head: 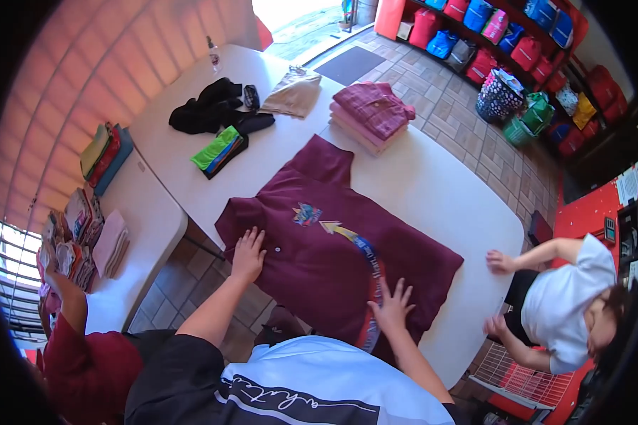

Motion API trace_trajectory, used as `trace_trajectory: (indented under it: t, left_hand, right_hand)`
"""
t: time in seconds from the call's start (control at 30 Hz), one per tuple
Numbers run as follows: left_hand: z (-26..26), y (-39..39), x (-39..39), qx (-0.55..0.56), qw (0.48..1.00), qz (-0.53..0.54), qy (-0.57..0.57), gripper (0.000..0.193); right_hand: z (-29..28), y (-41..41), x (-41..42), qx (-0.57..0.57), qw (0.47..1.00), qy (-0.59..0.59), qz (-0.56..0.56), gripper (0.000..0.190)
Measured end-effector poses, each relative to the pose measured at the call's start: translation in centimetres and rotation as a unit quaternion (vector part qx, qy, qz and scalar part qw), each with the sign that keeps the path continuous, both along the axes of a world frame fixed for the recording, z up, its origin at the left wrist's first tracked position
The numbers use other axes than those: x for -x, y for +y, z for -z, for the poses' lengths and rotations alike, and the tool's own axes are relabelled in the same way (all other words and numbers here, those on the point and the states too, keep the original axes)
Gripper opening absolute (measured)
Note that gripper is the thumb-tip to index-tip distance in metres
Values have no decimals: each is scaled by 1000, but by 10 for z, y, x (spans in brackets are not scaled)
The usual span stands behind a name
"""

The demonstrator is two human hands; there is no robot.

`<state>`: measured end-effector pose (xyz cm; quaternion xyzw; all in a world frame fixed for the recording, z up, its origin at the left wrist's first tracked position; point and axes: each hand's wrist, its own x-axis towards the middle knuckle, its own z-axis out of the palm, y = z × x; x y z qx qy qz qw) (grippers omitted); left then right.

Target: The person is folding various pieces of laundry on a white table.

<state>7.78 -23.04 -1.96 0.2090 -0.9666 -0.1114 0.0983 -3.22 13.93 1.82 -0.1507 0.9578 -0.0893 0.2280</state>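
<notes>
A maroon polo shirt (319, 265) lies spread out on the white table (425, 175), its collar towards the left and its hem towards the right. On its front are a colourful emblem (307, 214) and a long curved arrow print (369, 260) that bears writing. My left hand (250, 255) rests flat on the fabric by the collar and the button (277, 249). Near the hem, the fingers of my right hand (393, 307) are spread over the shirt beside the arrow print. Neither hand grasps anything.
Beyond the shirt sit a stack of folded pink garments (372, 114), beige cloth (293, 93), black clothing (215, 106) and a folded green garment (220, 151). A co-worker (558, 303) stands at the right table edge, another (85, 361) at the left by folded clothes (111, 241).
</notes>
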Motion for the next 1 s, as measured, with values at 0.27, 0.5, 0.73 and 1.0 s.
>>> trace_trajectory:
  t: [0.27, 0.5, 0.73, 1.0]
  left_hand:
    - [-12, -47, 19, -84, 989, 117, 8, 38]
    - [-27, -73, 36, -83, 965, 245, -51, 25]
    - [-36, -81, 22, -151, 936, 304, -92, 29]
    - [-22, -102, 14, -335, 926, 36, -169, 25]
  right_hand:
    - [8, -28, 20, 58, 991, 91, 77, 60]
    - [9, -225, -3, 403, 903, 51, -138, 16]
    - [27, -295, 1, 332, 928, 90, -145, 21]
    - [26, -315, 20, 267, 941, 129, -166, 21]
